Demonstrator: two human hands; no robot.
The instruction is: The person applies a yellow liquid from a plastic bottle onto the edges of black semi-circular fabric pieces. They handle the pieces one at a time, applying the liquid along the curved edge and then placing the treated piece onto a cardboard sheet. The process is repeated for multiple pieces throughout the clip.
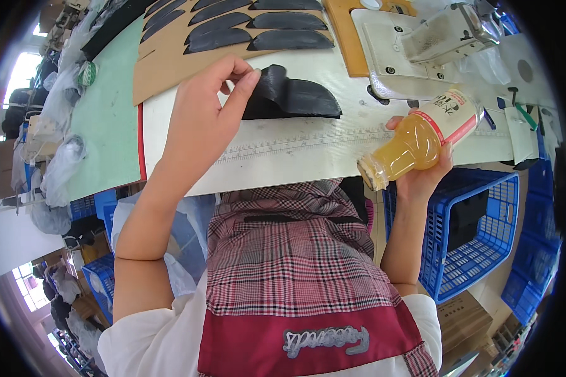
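On the left, the left hand [201, 119] pinches the near edge of a folded black leather piece [292, 95] lying on the white worktop [295, 157], just near of a cardboard sheet [163, 69] of cut black shapes. To the right, the right hand [424, 169] grips a tilted bottle of orange drink [415, 141]; whether it is capped is unclear, and an uncapped bottle could spill onto the leather.
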